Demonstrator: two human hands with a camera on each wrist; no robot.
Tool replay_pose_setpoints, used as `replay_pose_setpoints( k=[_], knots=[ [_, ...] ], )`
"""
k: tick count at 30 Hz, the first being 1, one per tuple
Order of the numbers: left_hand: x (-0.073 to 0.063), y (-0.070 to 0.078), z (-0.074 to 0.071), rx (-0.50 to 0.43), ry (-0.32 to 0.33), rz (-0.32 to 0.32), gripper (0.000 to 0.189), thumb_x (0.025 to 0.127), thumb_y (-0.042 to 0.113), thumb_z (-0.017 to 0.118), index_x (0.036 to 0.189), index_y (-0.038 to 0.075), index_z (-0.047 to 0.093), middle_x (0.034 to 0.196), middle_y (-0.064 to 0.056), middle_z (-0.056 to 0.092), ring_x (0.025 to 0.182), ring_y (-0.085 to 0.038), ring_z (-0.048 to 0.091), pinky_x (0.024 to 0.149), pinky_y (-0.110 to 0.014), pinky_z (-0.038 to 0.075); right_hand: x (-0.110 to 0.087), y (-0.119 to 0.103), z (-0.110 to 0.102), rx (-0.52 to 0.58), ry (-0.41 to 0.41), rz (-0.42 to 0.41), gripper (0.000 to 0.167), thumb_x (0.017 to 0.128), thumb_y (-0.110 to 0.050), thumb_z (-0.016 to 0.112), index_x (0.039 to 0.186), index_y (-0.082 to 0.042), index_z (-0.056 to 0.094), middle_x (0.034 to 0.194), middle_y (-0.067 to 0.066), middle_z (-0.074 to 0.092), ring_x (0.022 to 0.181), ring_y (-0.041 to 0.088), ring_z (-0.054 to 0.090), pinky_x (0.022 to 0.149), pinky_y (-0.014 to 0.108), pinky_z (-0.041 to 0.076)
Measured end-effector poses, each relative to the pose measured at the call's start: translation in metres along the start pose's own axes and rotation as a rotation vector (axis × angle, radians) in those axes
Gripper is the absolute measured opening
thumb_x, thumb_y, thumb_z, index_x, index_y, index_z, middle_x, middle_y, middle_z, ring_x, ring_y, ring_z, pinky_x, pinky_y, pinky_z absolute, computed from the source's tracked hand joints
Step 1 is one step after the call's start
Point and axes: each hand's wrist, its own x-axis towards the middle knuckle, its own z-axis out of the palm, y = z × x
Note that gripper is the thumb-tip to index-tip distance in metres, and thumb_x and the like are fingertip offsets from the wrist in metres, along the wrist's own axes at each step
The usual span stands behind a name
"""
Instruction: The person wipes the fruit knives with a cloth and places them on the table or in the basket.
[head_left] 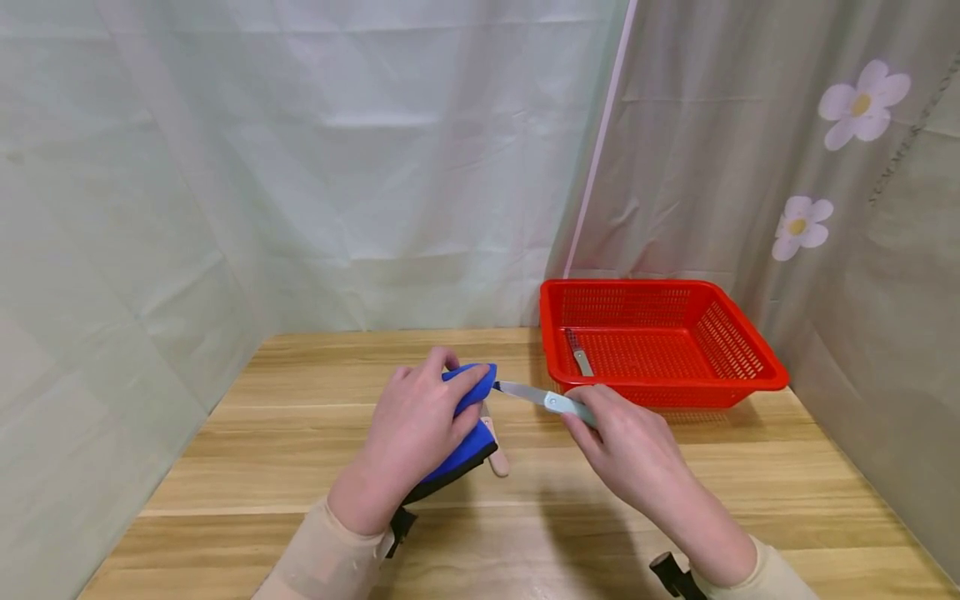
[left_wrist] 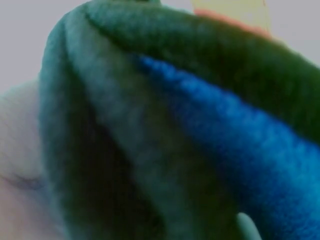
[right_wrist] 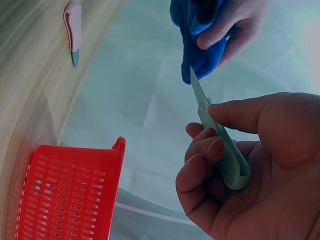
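My left hand grips a folded blue cloth with a dark edge, held above the table. In my right hand is a folding knife with a pale green handle, its blade pointing left. The blade's tip touches or lies just beside the cloth; which one I cannot tell. The right wrist view shows thumb and curled fingers around the knife handle. Beneath the cloth, a second knife with a pink handle lies on the table, its blade partly hidden. Cloth fills most of the left wrist view.
A red plastic basket stands at the back right of the wooden table. Inside it lies another knife with a light handle. Pale curtains rise behind the table and along its sides.
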Motion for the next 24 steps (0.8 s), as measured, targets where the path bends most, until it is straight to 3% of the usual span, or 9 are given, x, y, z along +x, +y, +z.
replay_pose_setpoints(
  k=[7, 13, 17, 20, 24],
  knots=[
    [-0.0003, -0.0046, -0.0025, 0.017, -0.022, -0.031, 0.043, 0.098, 0.028, 0.086, 0.139, 0.02, 0.079, 0.125, -0.016, 0.068, 0.102, -0.03, 0.07, 0.08, -0.05, 0.054, 0.0008, 0.0033, 0.0006, 0.006, 0.016, -0.012, 0.015, 0.1, -0.015, 0.082, 0.109, -0.019, 0.071, 0.069, -0.013, 0.046, 0.058, 0.005, 0.041, 0.05, 0.029, 0.037],
    [0.0001, -0.0042, -0.0032, 0.013, -0.025, -0.021, 0.042, 0.098, 0.029, 0.085, 0.139, 0.02, 0.079, 0.125, -0.016, 0.067, 0.105, -0.03, 0.07, 0.079, -0.049, 0.052, 0.0012, 0.0066, 0.0024, -0.011, 0.008, -0.011, 0.017, 0.099, -0.013, 0.082, 0.108, -0.019, 0.069, 0.064, -0.013, 0.045, 0.055, 0.006, 0.04, 0.049, 0.03, 0.037],
    [0.0, -0.0027, -0.003, 0.007, -0.028, -0.017, 0.043, 0.098, 0.029, 0.086, 0.14, 0.021, 0.079, 0.126, -0.016, 0.066, 0.106, -0.03, 0.07, 0.081, -0.049, 0.052, 0.0024, 0.007, 0.0036, -0.016, -0.008, 0.0, 0.013, 0.1, -0.014, 0.082, 0.107, -0.02, 0.073, 0.069, -0.013, 0.049, 0.059, 0.007, 0.044, 0.052, 0.031, 0.039],
    [0.0, -0.001, -0.0028, 0.003, -0.03, -0.015, 0.043, 0.098, 0.029, 0.086, 0.139, 0.021, 0.079, 0.126, -0.016, 0.066, 0.106, -0.03, 0.07, 0.083, -0.051, 0.053, 0.0028, 0.0065, 0.0049, -0.023, -0.025, 0.006, 0.005, 0.104, -0.02, 0.079, 0.108, -0.02, 0.078, 0.079, -0.011, 0.058, 0.069, 0.009, 0.053, 0.06, 0.034, 0.048],
    [0.0001, 0.0013, -0.0017, 0.002, -0.025, 0.001, 0.042, 0.098, 0.029, 0.086, 0.139, 0.023, 0.079, 0.125, -0.016, 0.066, 0.107, -0.029, 0.07, 0.084, -0.052, 0.054, 0.0018, 0.0061, 0.0075, -0.037, -0.04, 0.002, 0.01, 0.108, -0.024, 0.075, 0.113, -0.018, 0.08, 0.09, -0.008, 0.065, 0.082, 0.014, 0.06, 0.07, 0.038, 0.055]
  ],
)
